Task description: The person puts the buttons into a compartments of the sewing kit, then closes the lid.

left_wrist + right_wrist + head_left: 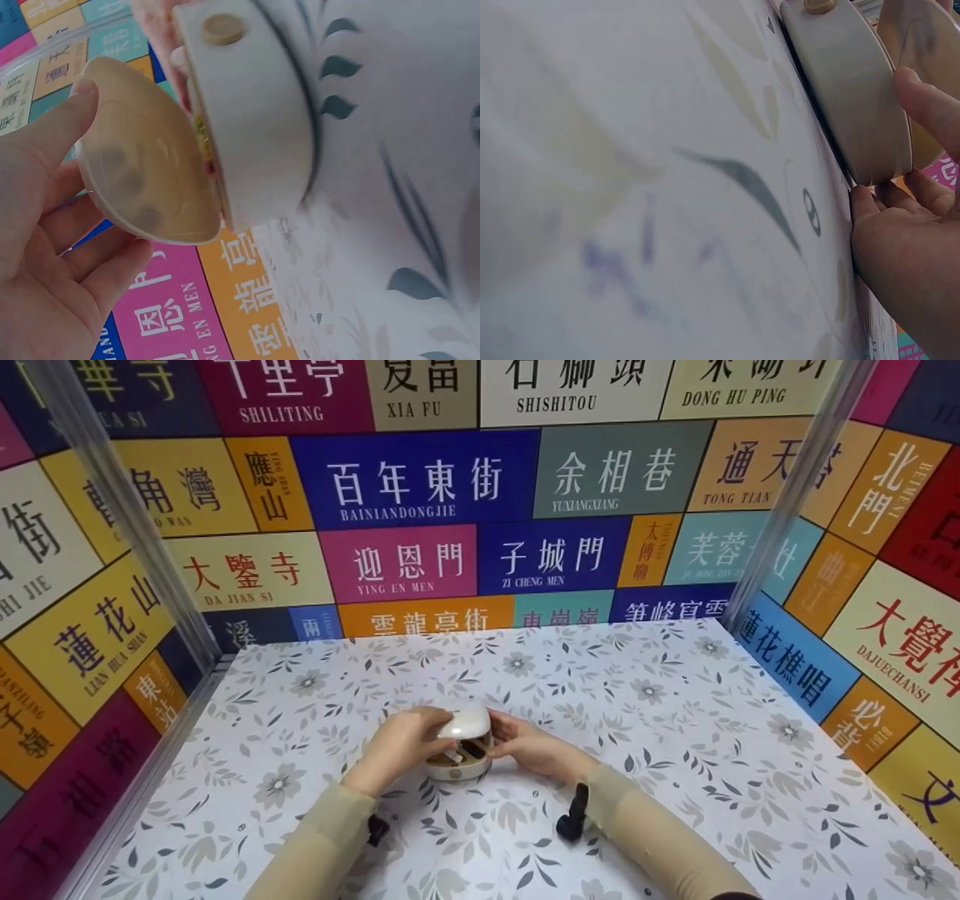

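A small white jewelry box (456,772) with a rounded lid (466,722) stands on the table, its lid tilted partway up. My left hand (405,741) grips the lid, thumb on its edge and fingers behind it in the left wrist view. The lid's inside (139,150) is tan and glossy. A round gold-coloured button (223,28) sits on the front of the base. Small yellow and red bits (203,142) show at the rim. With its thumb by the rim and fingers against the side, my right hand (534,748) holds the base (855,90).
The table (637,720) has a white cover with grey leaves and flowers. Behind it and at both sides stand walls (416,480) of colourful signs, with clear corner posts (787,472). Black straps (574,814) hang at both wrists.
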A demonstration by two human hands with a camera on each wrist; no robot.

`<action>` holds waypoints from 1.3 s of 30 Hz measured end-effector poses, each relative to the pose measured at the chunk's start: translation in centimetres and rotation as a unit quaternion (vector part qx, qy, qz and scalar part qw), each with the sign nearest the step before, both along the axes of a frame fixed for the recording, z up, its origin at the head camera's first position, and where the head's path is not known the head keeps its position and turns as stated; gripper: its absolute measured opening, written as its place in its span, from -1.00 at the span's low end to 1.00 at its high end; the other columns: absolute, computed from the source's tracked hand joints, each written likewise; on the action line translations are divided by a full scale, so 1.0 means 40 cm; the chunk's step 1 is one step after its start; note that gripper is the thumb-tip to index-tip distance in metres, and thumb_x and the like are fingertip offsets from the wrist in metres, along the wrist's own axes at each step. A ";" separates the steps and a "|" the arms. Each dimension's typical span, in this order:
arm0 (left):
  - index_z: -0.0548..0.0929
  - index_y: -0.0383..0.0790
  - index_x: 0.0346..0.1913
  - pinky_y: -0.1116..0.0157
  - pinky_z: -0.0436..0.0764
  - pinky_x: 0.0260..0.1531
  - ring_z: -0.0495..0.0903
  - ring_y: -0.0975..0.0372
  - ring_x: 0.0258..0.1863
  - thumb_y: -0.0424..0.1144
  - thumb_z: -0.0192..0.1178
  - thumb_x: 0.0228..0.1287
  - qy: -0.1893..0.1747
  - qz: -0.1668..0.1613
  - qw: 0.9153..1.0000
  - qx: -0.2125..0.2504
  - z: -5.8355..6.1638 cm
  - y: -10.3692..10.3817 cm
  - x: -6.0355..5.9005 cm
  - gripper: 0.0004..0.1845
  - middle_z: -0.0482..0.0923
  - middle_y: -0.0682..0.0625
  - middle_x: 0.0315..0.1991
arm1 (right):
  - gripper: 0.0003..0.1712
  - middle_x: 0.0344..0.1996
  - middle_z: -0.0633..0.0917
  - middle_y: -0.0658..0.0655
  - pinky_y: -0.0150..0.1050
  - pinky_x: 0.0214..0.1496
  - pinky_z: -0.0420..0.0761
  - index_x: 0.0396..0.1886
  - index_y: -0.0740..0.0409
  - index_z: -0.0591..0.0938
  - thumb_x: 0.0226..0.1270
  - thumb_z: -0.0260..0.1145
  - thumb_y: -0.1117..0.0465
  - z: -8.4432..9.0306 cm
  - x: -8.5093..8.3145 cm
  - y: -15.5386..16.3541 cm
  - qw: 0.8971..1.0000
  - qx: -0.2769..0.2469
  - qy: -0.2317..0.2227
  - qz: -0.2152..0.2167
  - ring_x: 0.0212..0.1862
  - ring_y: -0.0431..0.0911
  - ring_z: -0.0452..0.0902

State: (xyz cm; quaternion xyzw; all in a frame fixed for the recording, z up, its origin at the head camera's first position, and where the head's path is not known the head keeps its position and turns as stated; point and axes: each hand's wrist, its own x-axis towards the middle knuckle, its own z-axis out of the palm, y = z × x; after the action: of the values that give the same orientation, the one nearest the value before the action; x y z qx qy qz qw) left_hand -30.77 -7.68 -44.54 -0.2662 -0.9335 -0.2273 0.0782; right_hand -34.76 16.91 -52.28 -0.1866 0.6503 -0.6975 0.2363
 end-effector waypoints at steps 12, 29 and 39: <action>0.66 -0.22 0.07 0.12 0.49 0.15 0.56 0.07 0.08 -0.08 0.43 0.11 0.018 -0.012 0.999 -0.027 -0.037 0.005 0.018 -0.52 0.60 -0.08 0.07 | 0.11 0.53 -0.07 0.25 -0.10 0.50 -0.13 0.54 0.26 -0.06 0.04 0.34 0.51 0.006 -0.009 0.003 1.000 -0.010 -0.008 0.009 0.52 0.10 -0.21; 0.66 -0.21 0.10 0.12 0.44 0.22 0.50 0.00 0.16 -0.13 0.42 0.10 0.042 -0.009 0.999 -0.034 -0.061 -0.004 0.043 -0.52 0.53 -0.15 0.16 | 0.04 0.52 -0.02 0.22 -0.10 0.51 -0.12 0.53 0.27 -0.01 0.11 0.33 0.50 0.001 -0.012 -0.004 1.000 -0.007 -0.018 0.003 0.51 0.08 -0.15; 0.64 -0.24 0.11 0.12 0.45 0.20 0.52 -0.02 0.14 -0.13 0.42 0.10 0.079 -0.014 0.997 -0.013 -0.080 0.005 0.044 -0.50 0.54 -0.18 0.14 | 0.04 0.53 0.00 0.19 -0.08 0.51 -0.14 0.54 0.22 -0.01 0.12 0.33 0.45 0.006 -0.007 0.007 1.000 -0.001 -0.012 -0.002 0.51 0.06 -0.12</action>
State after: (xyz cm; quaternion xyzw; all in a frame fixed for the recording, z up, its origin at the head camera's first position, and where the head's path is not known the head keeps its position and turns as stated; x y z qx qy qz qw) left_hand -29.03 -7.49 -47.74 -0.2976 -0.9233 -0.1949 0.1450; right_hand -35.05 17.20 -52.06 -0.1770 0.6466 -0.7012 0.2427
